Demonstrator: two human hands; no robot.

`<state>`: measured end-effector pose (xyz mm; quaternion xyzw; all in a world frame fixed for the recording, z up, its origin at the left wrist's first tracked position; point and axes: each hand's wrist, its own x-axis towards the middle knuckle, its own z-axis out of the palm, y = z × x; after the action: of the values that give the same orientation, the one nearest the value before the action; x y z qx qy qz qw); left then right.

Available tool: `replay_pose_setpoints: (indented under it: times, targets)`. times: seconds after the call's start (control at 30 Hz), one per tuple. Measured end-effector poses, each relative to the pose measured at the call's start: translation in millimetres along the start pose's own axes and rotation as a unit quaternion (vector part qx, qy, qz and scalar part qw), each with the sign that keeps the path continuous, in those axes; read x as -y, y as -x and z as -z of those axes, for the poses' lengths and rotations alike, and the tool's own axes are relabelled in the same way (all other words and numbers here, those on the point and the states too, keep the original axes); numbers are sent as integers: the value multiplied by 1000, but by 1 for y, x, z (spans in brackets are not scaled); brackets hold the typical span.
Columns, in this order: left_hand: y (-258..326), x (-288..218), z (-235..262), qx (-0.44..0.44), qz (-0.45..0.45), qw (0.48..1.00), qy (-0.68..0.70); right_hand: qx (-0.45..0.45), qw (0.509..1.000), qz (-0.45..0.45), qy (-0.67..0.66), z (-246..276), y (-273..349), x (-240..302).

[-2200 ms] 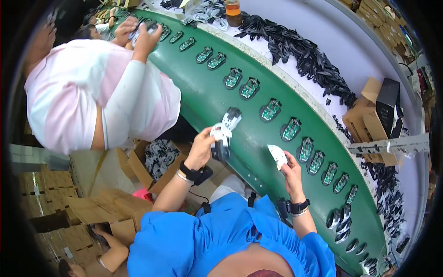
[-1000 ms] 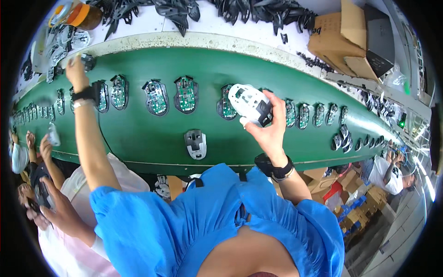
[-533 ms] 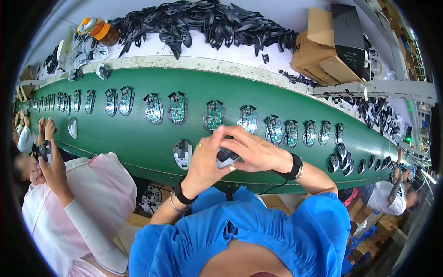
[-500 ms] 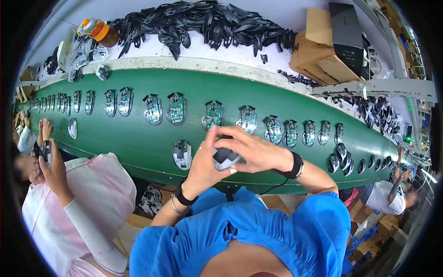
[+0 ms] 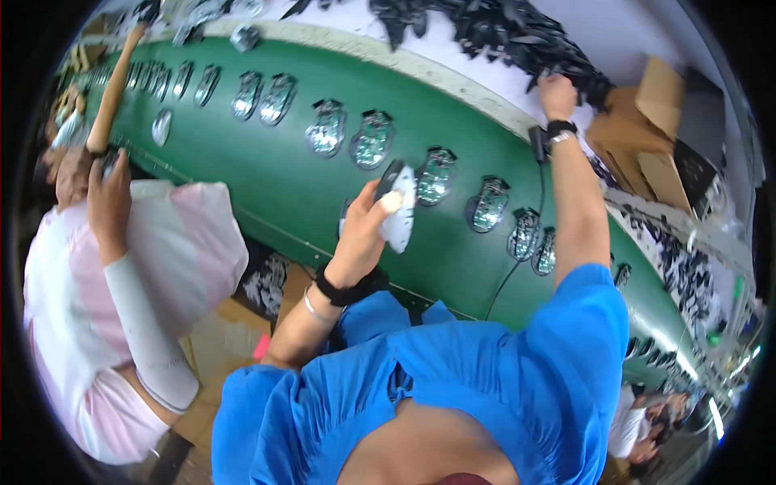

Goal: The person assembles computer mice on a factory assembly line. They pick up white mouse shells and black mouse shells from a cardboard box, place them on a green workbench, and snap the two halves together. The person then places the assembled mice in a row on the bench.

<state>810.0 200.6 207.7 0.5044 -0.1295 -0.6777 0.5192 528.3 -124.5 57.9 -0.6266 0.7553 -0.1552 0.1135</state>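
Observation:
My left hand (image 5: 362, 234) is wrapped round a grey and black computer mouse shell (image 5: 401, 212), held tilted on its edge above the green belt. The thumb presses its pale side. My right arm stretches to the far side, where my right hand (image 5: 558, 97) is at the edge of a pile of black plastic pieces (image 5: 517, 36). Its fingers are curled in; what lies between them is hidden. A black cord (image 5: 540, 194) trails from near my right wristband. Partly behind my left hand another mouse shell (image 5: 343, 217) lies on the belt.
Mouse bases with circuit boards (image 5: 372, 139) line the green belt (image 5: 295, 190). An open cardboard box (image 5: 634, 133) stands beyond the right arm. At my left a person in a pink and white top (image 5: 162, 267) holds a dark mouse (image 5: 109, 164), with one arm stretched across the belt.
My right hand has left the mouse shell and moved to the black pieces at far right. My left hand keeps the shell, now turned on edge. The neighbour's arm has stretched out; the view has tilted.

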Motion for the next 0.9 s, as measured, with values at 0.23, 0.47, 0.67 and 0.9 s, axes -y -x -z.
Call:
replay_pose_setpoints:
  times: [0.23,0.47,0.67,0.9]
  targets:
    - [-21,1,-8,-5,-3,999,49,-32,999,-2,-34,16,5,-14]
    - [-5,6,-5,3,34,999,33,37,997,-26,56,-4,-7,15]
    - [2,5,-4,-50,-8,997,65,-6,999,25,-45,21,19,-11]
    - [22,21,-7,-54,-9,996,72,1,916,380,-127,109,280,19]
